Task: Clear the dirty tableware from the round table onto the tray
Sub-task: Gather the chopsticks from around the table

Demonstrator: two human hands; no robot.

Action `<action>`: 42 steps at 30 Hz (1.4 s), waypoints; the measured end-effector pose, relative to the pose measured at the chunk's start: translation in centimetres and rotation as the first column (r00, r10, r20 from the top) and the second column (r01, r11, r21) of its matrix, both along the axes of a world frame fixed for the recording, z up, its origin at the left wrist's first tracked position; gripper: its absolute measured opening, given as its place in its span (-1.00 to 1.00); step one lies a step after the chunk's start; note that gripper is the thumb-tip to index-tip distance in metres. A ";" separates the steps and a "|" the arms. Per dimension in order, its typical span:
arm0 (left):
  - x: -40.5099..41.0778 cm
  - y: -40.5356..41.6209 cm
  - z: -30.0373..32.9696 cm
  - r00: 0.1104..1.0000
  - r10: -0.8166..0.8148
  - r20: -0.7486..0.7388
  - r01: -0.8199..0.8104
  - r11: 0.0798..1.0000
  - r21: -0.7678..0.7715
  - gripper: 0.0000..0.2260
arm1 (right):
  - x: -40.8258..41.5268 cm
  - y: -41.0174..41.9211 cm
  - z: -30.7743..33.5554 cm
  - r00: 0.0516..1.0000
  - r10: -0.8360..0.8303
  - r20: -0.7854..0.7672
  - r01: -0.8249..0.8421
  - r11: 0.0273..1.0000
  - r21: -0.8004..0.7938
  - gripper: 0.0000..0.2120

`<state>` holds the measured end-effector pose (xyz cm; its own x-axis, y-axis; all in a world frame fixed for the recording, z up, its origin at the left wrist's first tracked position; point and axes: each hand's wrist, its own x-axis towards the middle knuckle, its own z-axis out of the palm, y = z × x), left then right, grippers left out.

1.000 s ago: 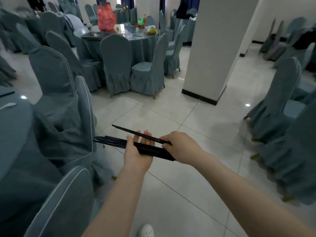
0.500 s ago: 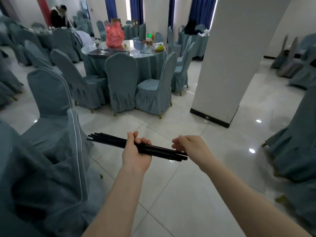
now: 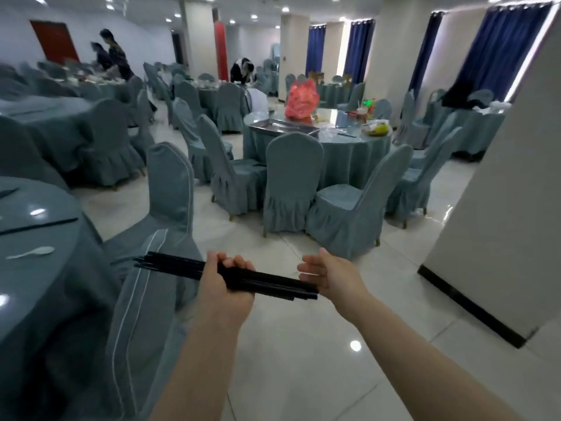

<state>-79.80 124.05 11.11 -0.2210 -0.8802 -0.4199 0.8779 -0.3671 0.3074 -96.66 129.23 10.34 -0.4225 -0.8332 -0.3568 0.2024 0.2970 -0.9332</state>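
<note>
Far left of the grip, a round table (image 3: 45, 238) in a grey-blue cloth carries a white spoon (image 3: 32, 253) and, behind it, a single black chopstick (image 3: 39, 224) lying flat. Between that table and the grip stands a covered chair (image 3: 170, 189), with a second chair back (image 3: 133, 287) just under the bundle's left tips.

The left hand (image 3: 226, 284) is curled round a bundle of black chopsticks (image 3: 273, 282), fingers wrapped over the top and gripping it near its middle. The bundle lies roughly level over the tiled floor, its left ends poking out past the knuckles toward the near chair, its right ends sloping slightly down.

Just right of the grip, the right hand (image 3: 331, 276) holds nothing: its fingers are relaxed and spread, palm facing the bundle's right ends. Whether it touches them I cannot tell.

Well beyond the grip and to its right, a second round table (image 3: 349, 147) holds a metal tray (image 3: 288, 127), a red plastic bag (image 3: 302, 100) behind it and some blurred clutter. Farther right rises a white pillar (image 3: 501, 208).

No label, brand or writing is readable anywhere.
</note>
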 end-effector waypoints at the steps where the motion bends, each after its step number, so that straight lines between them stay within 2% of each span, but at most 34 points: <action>1: 0.6 -1.4 0.3 0.999 0.042 -0.014 -0.042 0.999 0.008 -0.69 | -0.4 -1.8 -0.1 0.999 0.038 0.015 -0.038 0.999 0.013 -0.65; 3: 1.6 -4.6 0.6 0.991 0.130 -0.020 -0.129 0.991 0.015 -0.69 | -0.8 -5.9 -0.7 0.991 0.128 0.046 -0.129 0.992 0.011 -0.68; 7: 2.9 -11.6 0.7 0.960 0.279 -0.023 -0.279 0.960 0.013 -0.72 | -0.7 -14.8 -0.9 0.959 0.282 -0.023 -0.283 0.959 -0.013 -0.72; 11: 4.0 -18.5 -0.1 0.955 0.298 -0.009 -0.297 0.955 0.003 -0.73 | -0.7 -22.9 -0.3 0.944 0.326 -0.047 -0.327 0.945 -0.021 -0.76; 13: 5.0 -21.4 -0.6 0.954 0.300 -0.007 -0.300 0.954 0.023 -0.75 | -0.9 -26.3 0.4 0.917 0.385 -0.107 -0.389 0.921 -0.021 -0.79; 18: 7.6 -27.5 -1.7 0.922 0.386 0.017 -0.387 0.920 0.064 -0.74 | -0.3 -35.0 2.7 0.888 0.444 -0.122 -0.458 0.880 -0.125 -0.79; 24: 11.3 -34.2 -3.5 0.851 0.525 0.030 -0.525 0.846 0.086 -0.71 | 3.5 -46.5 1.8 0.775 0.609 -0.172 -0.628 0.772 -0.094 -0.81; 31: 14.0 -42.6 -4.8 0.681 0.729 0.063 -0.731 0.675 0.100 -0.75 | 8.1 -61.7 -2.8 0.600 0.788 -0.139 -0.800 0.596 -0.075 -0.86; 34: 14.5 -45.4 -5.6 0.570 0.820 0.041 -0.817 0.561 0.137 -0.76 | 10.7 -67.9 -4.3 0.510 0.848 -0.141 -0.859 0.510 -0.040 -0.87; 42: 18.7 -48.2 -8.1 0.338 0.937 0.091 -0.935 0.323 0.147 -0.77 | 21.8 -75.7 -8.5 0.213 0.949 -0.232 -0.968 0.237 0.079 -0.83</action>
<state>-61.11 75.89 3.04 0.7029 -0.4346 -0.5630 0.6731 0.6623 0.3291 -74.87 53.53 1.83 0.6703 -0.6725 -0.3136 -0.3657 0.0683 -0.9282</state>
